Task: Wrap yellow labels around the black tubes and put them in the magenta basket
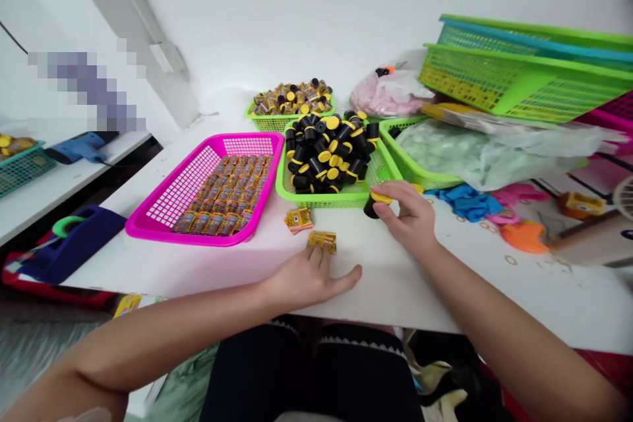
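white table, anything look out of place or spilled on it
The right side of the table looks untidy: a crumpled blue bundle and an orange piece lie loose, unlike the neat rows in the magenta basket. Nearer the middle, a small yellow pile sits askew. Nothing looks clearly spilled.

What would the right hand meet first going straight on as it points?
Beyond its yellow-lidded canister, probably the lime-green basket of black canisters; how high the hand sits is unclear.
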### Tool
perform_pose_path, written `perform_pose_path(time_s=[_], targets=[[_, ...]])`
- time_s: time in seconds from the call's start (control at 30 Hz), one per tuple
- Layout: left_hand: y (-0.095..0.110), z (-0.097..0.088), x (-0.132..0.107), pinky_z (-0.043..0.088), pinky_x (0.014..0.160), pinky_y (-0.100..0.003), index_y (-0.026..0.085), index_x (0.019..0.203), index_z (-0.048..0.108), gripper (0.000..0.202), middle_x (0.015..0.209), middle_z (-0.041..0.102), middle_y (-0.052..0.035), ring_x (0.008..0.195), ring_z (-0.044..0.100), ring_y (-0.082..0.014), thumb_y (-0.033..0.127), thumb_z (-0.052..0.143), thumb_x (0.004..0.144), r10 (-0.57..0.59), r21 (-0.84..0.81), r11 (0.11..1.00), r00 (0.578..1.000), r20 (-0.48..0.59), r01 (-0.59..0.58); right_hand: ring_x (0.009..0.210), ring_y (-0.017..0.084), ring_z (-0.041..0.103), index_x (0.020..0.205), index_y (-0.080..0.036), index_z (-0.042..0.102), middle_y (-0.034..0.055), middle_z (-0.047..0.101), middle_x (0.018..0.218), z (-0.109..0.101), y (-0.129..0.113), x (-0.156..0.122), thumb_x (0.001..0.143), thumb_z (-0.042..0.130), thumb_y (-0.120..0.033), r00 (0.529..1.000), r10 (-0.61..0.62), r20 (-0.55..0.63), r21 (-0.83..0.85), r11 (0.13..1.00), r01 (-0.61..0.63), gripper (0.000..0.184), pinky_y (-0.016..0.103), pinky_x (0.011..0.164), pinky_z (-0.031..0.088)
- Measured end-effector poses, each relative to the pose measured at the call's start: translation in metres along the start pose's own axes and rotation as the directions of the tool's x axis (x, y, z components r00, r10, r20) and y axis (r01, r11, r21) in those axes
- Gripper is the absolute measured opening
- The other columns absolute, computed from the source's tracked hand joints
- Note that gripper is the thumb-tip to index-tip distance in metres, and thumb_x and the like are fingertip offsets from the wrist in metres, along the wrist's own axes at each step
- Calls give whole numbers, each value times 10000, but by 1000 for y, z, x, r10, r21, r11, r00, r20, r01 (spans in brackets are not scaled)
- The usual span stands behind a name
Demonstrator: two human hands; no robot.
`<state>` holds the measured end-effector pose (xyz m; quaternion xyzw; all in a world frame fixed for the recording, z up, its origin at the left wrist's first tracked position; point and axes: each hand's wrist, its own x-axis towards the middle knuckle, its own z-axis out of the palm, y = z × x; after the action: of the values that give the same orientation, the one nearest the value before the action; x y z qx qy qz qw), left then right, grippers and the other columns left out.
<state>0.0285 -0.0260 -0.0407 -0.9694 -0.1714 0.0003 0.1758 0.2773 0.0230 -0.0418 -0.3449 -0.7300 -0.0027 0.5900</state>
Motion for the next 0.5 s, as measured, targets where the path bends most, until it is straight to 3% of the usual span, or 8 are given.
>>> perform_pose_path(time_s=[0.07,0.13,0.2,0.27,0.37,0.43,0.5], targets=[[4,-4,-5,565,897,-471,253,1462,333,582,1083,705,-152,991,710,-260,8,412,940,-25,-69,997,1000,-12,24,893,214,686,1108,-309,719,38,743,943,2,-2,-1,866,696,-249,1000,3,-9,6,1000,-3,250,398,823,545],[4,-10,-8,561,921,-434,214,1444,370,556,1121,687,-143,1052,685,-253,7,415,930,-117,-237,964,993,32,121,875,206,683,1117,-315,717,42,743,967,3,-4,-1,868,695,-259,999,27,-22,13,1000,-27,256,374,774,553],[0,-16,-8,553,946,-377,191,1412,412,543,1233,648,-138,1156,637,-234,-16,399,909,-216,-418,881,974,66,224,828,186,675,1130,-323,714,45,741,1002,5,-8,-1,876,688,-267,997,62,-35,30,998,-61,261,337,697,553],[-7,-20,-6,527,990,-345,184,1387,439,563,1323,606,-127,1220,596,-205,-47,390,876,-299,-557,788,954,25,262,800,174,669,1132,-325,716,48,737,1024,7,-12,-2,882,685,-286,994,106,-35,49,993,-104,255,313,647,550],[-24,-20,5,524,987,-352,189,1285,561,496,1169,679,-88,1121,634,-195,-27,456,851,-396,-680,704,908,-138,204,761,163,658,1130,-315,717,55,726,1038,12,-20,-4,887,678,-349,974,224,-22,110,969,-220,249,300,599,544],[-35,-17,15,561,880,-325,191,1079,684,349,975,708,-57,951,673,-183,12,525,826,-462,-760,632,861,-215,149,669,137,630,1146,-318,704,47,718,1021,15,-26,-6,895,664,-384,947,320,-12,188,931,-312,263,288,544,528],[-44,-12,22,572,763,-276,177,894,726,238,887,698,-44,820,677,-154,34,569,788,-552,-872,480,807,-211,101,592,116,596,1162,-329,687,30,712,982,19,-32,-7,901,653,-402,919,394,1,255,889,-382,273,282,511,517]])
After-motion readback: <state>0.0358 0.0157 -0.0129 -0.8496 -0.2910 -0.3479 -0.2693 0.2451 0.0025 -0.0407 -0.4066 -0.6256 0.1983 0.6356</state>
